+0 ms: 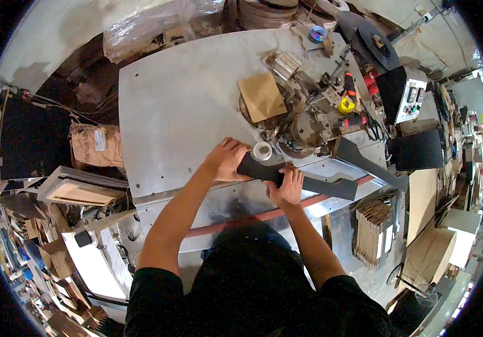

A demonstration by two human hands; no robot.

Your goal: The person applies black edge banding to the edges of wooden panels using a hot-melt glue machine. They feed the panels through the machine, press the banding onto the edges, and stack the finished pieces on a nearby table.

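Note:
A dark grey flat board (331, 187) with an angled outline lies along the near part of the metal worktable (180, 106). My left hand (227, 160) is closed on its left end, beside a round white-topped roller (261, 150). Farther right, my right hand (287, 186) grips the board's middle, thumb on the near side and fingers over the top. The board's left end reaches the roller; whether they touch I cannot tell. Just beyond stands a metal machine head (308, 130) with round parts and rods. A similar dark board (365, 162) slants at the table's right edge.
A brown sheet (263, 96) rests on the machine. Near it are a yellow tape measure (345, 105) and red-and-black handled tools (349, 84). A control box (409, 95) stands at the right, above stacked thin boards (372, 233). A paper sack (96, 144) sits left.

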